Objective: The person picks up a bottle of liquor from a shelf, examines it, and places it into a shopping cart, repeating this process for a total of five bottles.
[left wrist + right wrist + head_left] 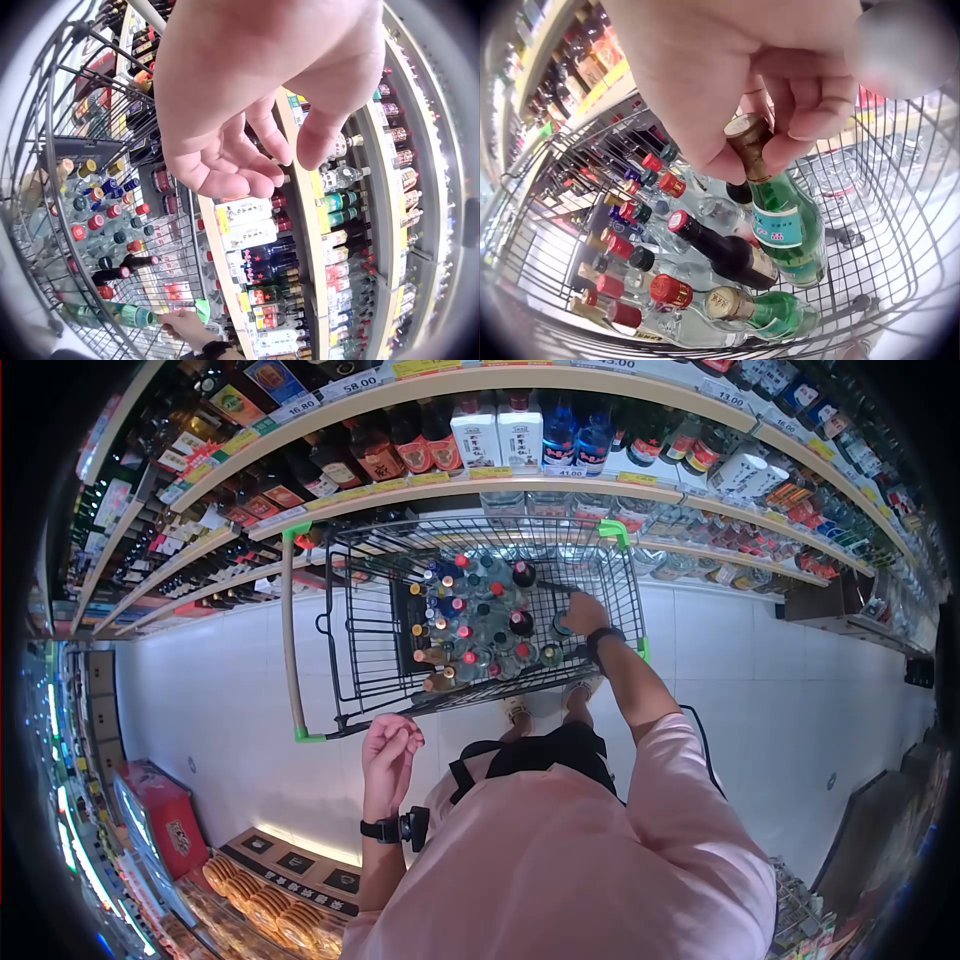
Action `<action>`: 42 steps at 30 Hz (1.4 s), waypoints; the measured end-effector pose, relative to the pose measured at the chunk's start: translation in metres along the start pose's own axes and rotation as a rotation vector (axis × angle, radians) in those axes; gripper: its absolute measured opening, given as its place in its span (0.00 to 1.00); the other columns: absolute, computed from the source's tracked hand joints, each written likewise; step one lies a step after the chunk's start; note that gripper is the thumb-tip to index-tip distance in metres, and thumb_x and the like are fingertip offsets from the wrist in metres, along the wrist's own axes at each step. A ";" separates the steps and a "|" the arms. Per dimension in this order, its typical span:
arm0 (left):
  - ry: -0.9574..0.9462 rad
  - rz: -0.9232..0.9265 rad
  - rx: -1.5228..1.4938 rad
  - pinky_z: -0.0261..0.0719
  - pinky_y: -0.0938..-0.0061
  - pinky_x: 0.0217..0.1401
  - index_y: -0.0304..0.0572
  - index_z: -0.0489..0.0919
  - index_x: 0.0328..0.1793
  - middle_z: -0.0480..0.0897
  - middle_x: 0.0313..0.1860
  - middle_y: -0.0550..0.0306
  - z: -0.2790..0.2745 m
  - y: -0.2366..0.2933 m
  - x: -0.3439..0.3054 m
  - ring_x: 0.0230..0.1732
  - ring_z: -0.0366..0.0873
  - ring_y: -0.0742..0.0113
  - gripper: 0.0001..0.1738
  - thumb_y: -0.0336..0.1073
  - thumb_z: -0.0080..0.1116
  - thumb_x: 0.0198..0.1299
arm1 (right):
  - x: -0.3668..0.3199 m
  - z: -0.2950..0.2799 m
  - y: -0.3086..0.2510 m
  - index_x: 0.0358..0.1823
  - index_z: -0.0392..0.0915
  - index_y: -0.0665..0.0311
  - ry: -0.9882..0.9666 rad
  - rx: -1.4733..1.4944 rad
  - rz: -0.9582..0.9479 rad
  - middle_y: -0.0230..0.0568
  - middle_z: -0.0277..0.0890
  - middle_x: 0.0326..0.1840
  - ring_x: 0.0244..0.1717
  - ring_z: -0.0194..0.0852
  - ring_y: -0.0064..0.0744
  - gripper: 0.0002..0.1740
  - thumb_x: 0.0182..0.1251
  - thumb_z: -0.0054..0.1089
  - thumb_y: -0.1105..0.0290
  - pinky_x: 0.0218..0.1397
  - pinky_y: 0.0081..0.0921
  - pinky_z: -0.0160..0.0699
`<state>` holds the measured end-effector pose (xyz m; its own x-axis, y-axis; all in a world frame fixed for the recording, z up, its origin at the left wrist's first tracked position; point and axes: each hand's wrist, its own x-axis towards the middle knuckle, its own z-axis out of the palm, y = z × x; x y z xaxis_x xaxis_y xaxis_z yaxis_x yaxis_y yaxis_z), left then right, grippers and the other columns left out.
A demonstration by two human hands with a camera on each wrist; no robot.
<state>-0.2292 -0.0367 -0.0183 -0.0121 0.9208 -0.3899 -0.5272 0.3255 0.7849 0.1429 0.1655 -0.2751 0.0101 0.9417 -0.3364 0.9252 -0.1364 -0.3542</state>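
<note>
In the right wrist view my right hand (780,90) pinches a green glass bottle (787,225) by its bronze-capped neck. The bottle stands tilted in the shopping cart (335,610), its label turquoise and white. Beside it are a dark bottle with a red cap (720,251) and another green bottle (784,313) with a gold-wrapped top. Many clear bottles (485,625) with red, gold, blue and dark caps crowd the cart's middle. My left hand (390,745) hangs before the cart's near side, fingers loosely curled with nothing in them, as the left wrist view (247,97) also shows.
Shelves (420,492) of liquor bottles and price tags curve along the far side, close behind the cart. A grey handlebar (290,630) with green ends is at the cart's left. Packaged baked goods (270,910) and a red display case (165,820) stand at lower left.
</note>
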 end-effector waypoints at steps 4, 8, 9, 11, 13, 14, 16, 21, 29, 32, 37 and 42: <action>0.037 0.005 -0.003 0.76 0.73 0.51 0.39 0.75 0.47 0.79 0.42 0.55 -0.005 0.005 -0.004 0.43 0.77 0.66 0.06 0.25 0.55 0.66 | 0.004 0.016 -0.006 0.49 0.79 0.66 -0.088 0.013 0.094 0.55 0.82 0.48 0.51 0.82 0.56 0.27 0.51 0.70 0.56 0.53 0.50 0.82; 0.052 -0.024 0.013 0.76 0.74 0.51 0.39 0.75 0.47 0.79 0.42 0.55 -0.014 0.007 -0.005 0.42 0.77 0.66 0.05 0.25 0.56 0.67 | 0.014 0.037 -0.012 0.49 0.79 0.65 -0.141 0.026 0.125 0.54 0.82 0.48 0.52 0.82 0.55 0.25 0.53 0.68 0.59 0.54 0.49 0.82; 0.052 -0.026 0.017 0.76 0.74 0.51 0.39 0.75 0.47 0.79 0.42 0.54 -0.015 0.007 -0.005 0.42 0.77 0.66 0.05 0.25 0.56 0.67 | 0.017 0.046 -0.011 0.48 0.80 0.65 -0.132 0.031 0.124 0.53 0.82 0.48 0.53 0.82 0.55 0.24 0.53 0.68 0.59 0.54 0.49 0.82; 0.073 -0.031 0.036 0.75 0.74 0.51 0.39 0.75 0.47 0.79 0.42 0.54 -0.013 0.010 -0.006 0.42 0.77 0.67 0.05 0.26 0.56 0.67 | 0.025 0.061 -0.009 0.47 0.80 0.63 -0.118 0.029 0.098 0.51 0.83 0.47 0.53 0.81 0.54 0.21 0.53 0.67 0.61 0.55 0.49 0.81; 0.082 -0.023 0.049 0.75 0.73 0.50 0.39 0.75 0.47 0.79 0.42 0.55 -0.012 0.011 -0.005 0.42 0.77 0.67 0.04 0.26 0.56 0.67 | 0.024 0.071 -0.007 0.45 0.81 0.61 -0.121 0.018 0.052 0.49 0.83 0.45 0.54 0.81 0.54 0.19 0.53 0.67 0.62 0.55 0.49 0.81; 0.082 -0.011 0.052 0.75 0.73 0.50 0.39 0.75 0.47 0.79 0.42 0.55 -0.012 0.011 -0.004 0.42 0.77 0.67 0.04 0.26 0.56 0.67 | 0.025 0.076 -0.005 0.45 0.81 0.60 -0.138 0.037 0.064 0.48 0.83 0.46 0.54 0.81 0.53 0.18 0.53 0.67 0.62 0.55 0.49 0.81; 0.097 0.006 0.055 0.75 0.73 0.50 0.39 0.75 0.46 0.80 0.42 0.55 -0.012 0.011 -0.005 0.41 0.77 0.67 0.04 0.26 0.57 0.67 | 0.026 0.078 -0.007 0.43 0.81 0.58 -0.174 0.079 0.088 0.46 0.82 0.49 0.54 0.80 0.52 0.16 0.53 0.67 0.63 0.55 0.48 0.80; 0.104 0.012 0.079 0.75 0.73 0.50 0.39 0.76 0.46 0.80 0.42 0.55 0.004 0.014 -0.001 0.41 0.77 0.67 0.04 0.26 0.57 0.67 | 0.032 0.084 -0.006 0.44 0.81 0.57 -0.181 0.152 -0.023 0.43 0.82 0.49 0.54 0.80 0.50 0.20 0.48 0.73 0.63 0.55 0.47 0.80; 0.090 -0.002 0.153 0.75 0.72 0.50 0.41 0.76 0.46 0.80 0.42 0.55 0.057 0.008 0.008 0.41 0.77 0.67 0.04 0.26 0.57 0.67 | 0.025 0.065 -0.014 0.49 0.84 0.57 -0.355 0.364 -0.066 0.46 0.84 0.47 0.53 0.82 0.49 0.23 0.48 0.75 0.62 0.58 0.40 0.80; 0.080 -0.027 0.182 0.75 0.72 0.51 0.41 0.77 0.46 0.80 0.42 0.55 0.076 0.003 0.009 0.41 0.77 0.67 0.04 0.25 0.57 0.67 | 0.033 0.069 0.000 0.49 0.84 0.60 -0.373 0.453 -0.079 0.49 0.84 0.48 0.52 0.82 0.50 0.22 0.52 0.72 0.60 0.59 0.38 0.79; 0.036 0.074 0.161 0.74 0.69 0.51 0.41 0.76 0.48 0.80 0.42 0.55 0.107 -0.008 0.017 0.42 0.77 0.66 0.06 0.30 0.58 0.66 | 0.038 0.049 0.033 0.44 0.86 0.62 -0.140 0.478 -0.140 0.52 0.84 0.48 0.52 0.82 0.50 0.17 0.55 0.69 0.61 0.60 0.37 0.79; -0.021 0.135 0.120 0.72 0.68 0.50 0.41 0.76 0.48 0.80 0.42 0.55 0.139 -0.026 0.030 0.41 0.77 0.64 0.07 0.33 0.57 0.67 | 0.037 -0.011 0.072 0.35 0.85 0.67 -0.107 0.564 -0.236 0.58 0.82 0.37 0.43 0.82 0.58 0.13 0.55 0.64 0.65 0.48 0.41 0.81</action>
<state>-0.0983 0.0128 0.0165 -0.0576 0.9616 -0.2684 -0.4164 0.2212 0.8818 0.2142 0.1939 -0.3035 -0.2353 0.9342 -0.2681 0.5544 -0.0976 -0.8265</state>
